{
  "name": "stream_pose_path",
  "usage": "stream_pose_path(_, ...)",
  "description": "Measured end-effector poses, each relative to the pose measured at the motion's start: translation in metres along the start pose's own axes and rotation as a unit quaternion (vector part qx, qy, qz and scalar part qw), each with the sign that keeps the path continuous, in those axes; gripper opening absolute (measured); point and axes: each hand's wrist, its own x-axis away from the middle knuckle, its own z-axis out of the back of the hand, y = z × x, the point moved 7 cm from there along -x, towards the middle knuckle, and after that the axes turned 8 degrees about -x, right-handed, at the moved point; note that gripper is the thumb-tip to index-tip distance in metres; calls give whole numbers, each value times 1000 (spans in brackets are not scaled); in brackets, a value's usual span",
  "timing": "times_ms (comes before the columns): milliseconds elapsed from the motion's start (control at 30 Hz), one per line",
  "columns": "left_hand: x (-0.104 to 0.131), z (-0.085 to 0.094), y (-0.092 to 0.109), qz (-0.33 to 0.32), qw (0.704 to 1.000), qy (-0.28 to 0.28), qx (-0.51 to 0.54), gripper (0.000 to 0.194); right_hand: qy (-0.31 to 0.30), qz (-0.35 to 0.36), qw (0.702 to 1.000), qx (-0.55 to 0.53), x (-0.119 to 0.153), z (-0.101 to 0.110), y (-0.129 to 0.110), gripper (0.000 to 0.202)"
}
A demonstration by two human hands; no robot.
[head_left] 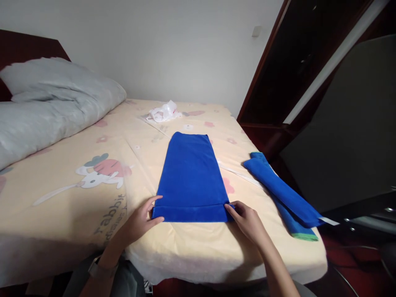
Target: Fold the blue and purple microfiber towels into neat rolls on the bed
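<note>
A blue towel (192,173) lies flat and lengthwise on the bed, with a narrow strip folded over at its near end. At the left end of this strip is my left hand (140,220), thumb and index finger apart around the folded edge, the other fingers partly hidden. My right hand (246,218) pinches the strip's right end between thumb and fingers. To the right, two rolled or folded towels lie against each other near the bed's edge: a blue one (278,187) with a white tag, and another with green trim (305,236), partly covered.
The bed (102,198) has a cream sheet printed with rabbits and carrots. A crumpled white plastic bag (163,112) lies beyond the towel. Grey bedding (58,99) is heaped at the left. Behind stands a white wall (173,49); dark furniture (275,82) is at the right.
</note>
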Motion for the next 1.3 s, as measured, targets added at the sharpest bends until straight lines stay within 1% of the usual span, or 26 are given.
stream_pose_path(67,-1,0,-1,6,1000,4,23,50,8,-8,1000,6,-2,2,4,41)
stream_pose_path(133,-3,1,-2,9,999,29,44,44,13,-11,1000,13,-4,3,6,43)
stream_pose_path(233,-5,3,-2,6,995,67,67,42,15,-7,1000,12,-5,2,5,45)
stream_pose_path(300,-6,2,-4,10,995,70,71,43,11,-10,1000,3,-5,1,5,45)
stream_pose_path(400,-5,-3,-7,18,996,59,61,44,-17,-17,999,-44,-3,-2,6,43)
stream_pose_path(500,-4,-3,-6,25,997,67,34,44,-57,-20,993,-100,-1,-7,7,42)
stream_pose_path(600,-4,0,-1,23,996,87,13,42,-62,-18,993,-102,0,-5,6,42)
stream_pose_path(700,-2,4,2,20,995,97,20,42,-66,-12,993,-97,1,0,2,41)
stream_pose_path(800,0,5,0,21,996,81,21,41,-87,-19,990,-105,5,3,1,39)
stream_pose_path(867,1,2,0,9,998,52,-14,39,-110,-26,989,-96,8,2,1,35)
stream_pose_path(933,2,0,4,-12,997,30,-70,38,-123,-34,990,-65,10,0,4,31)
stream_pose_path(1033,3,-1,9,-29,992,15,-126,39,-120,-36,992,-26,10,-2,7,28)
stream_pose_path(1200,3,2,10,-36,989,7,-142,40,-116,-30,993,-5,8,-2,5,25)
stream_pose_path(1300,2,2,7,-33,988,-5,-151,36,-99,-30,993,57,9,3,2,21)
